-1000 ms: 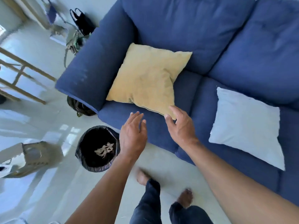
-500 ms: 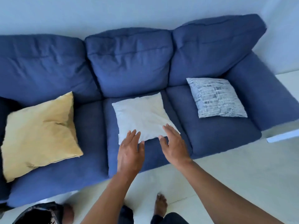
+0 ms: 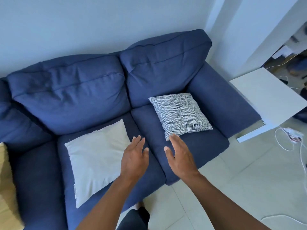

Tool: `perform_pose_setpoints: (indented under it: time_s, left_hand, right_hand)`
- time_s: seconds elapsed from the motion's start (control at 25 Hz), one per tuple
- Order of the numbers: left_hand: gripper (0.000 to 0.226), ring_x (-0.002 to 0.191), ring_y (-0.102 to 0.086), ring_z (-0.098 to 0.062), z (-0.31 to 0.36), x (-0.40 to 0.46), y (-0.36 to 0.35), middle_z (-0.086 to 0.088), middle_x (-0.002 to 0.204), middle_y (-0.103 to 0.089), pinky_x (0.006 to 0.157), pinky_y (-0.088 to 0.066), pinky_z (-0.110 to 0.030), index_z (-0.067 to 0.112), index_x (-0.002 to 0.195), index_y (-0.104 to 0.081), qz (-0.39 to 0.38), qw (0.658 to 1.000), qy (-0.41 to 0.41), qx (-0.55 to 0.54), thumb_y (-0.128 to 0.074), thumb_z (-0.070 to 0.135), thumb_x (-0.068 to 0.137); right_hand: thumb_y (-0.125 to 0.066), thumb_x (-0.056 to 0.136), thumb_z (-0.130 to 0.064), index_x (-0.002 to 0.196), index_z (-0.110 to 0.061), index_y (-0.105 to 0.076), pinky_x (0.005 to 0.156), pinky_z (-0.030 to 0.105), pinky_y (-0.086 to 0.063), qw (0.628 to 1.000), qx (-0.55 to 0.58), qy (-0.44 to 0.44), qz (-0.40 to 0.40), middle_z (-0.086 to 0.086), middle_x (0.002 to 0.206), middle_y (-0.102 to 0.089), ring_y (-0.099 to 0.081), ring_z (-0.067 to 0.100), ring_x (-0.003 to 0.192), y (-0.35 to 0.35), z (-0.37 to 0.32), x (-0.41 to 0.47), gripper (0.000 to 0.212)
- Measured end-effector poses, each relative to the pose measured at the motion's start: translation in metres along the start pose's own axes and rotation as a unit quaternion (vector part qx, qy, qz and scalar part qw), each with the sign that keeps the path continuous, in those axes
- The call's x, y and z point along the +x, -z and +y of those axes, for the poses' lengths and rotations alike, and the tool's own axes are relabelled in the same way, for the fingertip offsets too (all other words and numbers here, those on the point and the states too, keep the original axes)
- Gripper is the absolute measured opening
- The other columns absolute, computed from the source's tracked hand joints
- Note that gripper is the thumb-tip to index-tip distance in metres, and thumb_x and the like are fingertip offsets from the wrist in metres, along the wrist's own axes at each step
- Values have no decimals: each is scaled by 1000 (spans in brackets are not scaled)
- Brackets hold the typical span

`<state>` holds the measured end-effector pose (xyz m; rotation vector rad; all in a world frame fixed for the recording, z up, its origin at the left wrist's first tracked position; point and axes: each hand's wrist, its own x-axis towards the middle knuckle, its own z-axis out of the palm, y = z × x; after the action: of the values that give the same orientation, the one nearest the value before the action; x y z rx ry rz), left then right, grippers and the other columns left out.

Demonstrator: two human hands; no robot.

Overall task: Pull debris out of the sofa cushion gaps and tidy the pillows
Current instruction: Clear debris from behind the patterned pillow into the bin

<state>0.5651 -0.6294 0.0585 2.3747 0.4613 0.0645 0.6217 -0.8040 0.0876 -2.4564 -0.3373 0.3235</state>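
Fingers (image 3: 173, 140) of both hands straight, empty — right hand (image 3: 180, 156) tips at patterned pillow (image 3: 180, 114) corner, white pillow (image 3: 98, 158) beside left hand (image 3: 134, 161)

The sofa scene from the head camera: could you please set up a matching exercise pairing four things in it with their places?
Things:
1. white pillow
2. patterned pillow
3. yellow pillow
4. left hand

Places:
A. cut off at the left edge of the view
B. on the seat cushion next to the right armrest
C. above the gap between two seat cushions
D. flat on the middle seat cushion

Pairs: 1-D, 2-B, 3-A, 4-C
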Motion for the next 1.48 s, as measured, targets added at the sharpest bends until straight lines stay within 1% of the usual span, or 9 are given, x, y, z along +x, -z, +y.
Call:
perform_pose_setpoints:
  time_s: [0.4,0.6,0.76,1.04,1.2,1.28,1.36,1.44,1.48]
  left_hand:
    - [47,148,-36,-16,53,146,-14,-1,160,-39,116,-35,-32,15,148,-51,-13,1000,16,7,-55,25,101]
    - [48,145,-40,-15,83,205,-57,1,160,-39,115,-35,-31,18,148,-49,-3,994,106,3,-54,29,102]
    - [43,125,-58,-27,114,245,-119,-5,144,-58,104,-46,-37,14,143,-53,-5,979,202,-15,-56,26,101]
    - [49,128,-57,-28,98,320,-226,-5,141,-60,105,-47,-41,15,147,-49,-7,949,311,-52,-56,34,101]
    - [60,131,-52,-29,56,358,-261,-5,142,-57,103,-42,-37,16,147,-44,17,931,358,-61,-58,48,97]
    - [76,140,-43,-27,34,370,-274,-5,152,-47,109,-37,-37,15,153,-36,19,904,412,-115,-60,57,93]
    - [87,141,-43,-29,15,376,-287,-5,155,-44,114,-36,-40,20,155,-33,-7,881,445,-161,-59,68,87]
    - [85,131,-52,-31,10,370,-298,-5,146,-54,111,-43,-46,26,150,-41,-38,881,437,-176,-57,75,83]
    - [82,129,-54,-32,13,362,-301,-5,143,-57,110,-44,-47,27,148,-43,-42,882,433,-180,-58,74,83]
  right_hand:
    - [-50,105,-32,156,-15,-36,125,30,-21,1000,-17,15,-17,1,165,-30,-24,15,154,74,32,142,55]
    - [-51,104,-34,155,-14,-37,125,36,-25,996,-18,34,-79,4,164,-34,-28,19,153,96,92,236,57]
    - [-54,104,-33,155,-13,-37,125,36,-24,986,-26,25,-161,5,163,-35,-28,22,153,106,155,316,58]
    - [-54,103,-37,157,-11,-32,127,37,-20,972,-66,40,-222,8,165,-32,-27,24,153,56,234,420,64]
    - [-57,101,-41,156,-10,-36,126,39,-22,978,-61,67,-189,10,162,-37,-30,26,152,16,250,477,66]
    - [-60,95,-50,153,-9,-41,125,42,-26,987,-65,26,-141,14,159,-42,-34,30,149,2,268,516,73]
    - [-62,83,-66,152,-16,-42,120,45,-34,988,-32,-118,-97,9,156,-46,-40,31,145,-1,289,544,88]
    - [-67,72,-77,156,-24,-35,119,43,-36,955,47,-273,-106,4,158,-43,-42,31,144,1,307,542,104]
    - [-68,72,-78,158,-25,-31,120,42,-34,942,83,-301,-126,4,160,-41,-40,30,146,1,313,531,107]
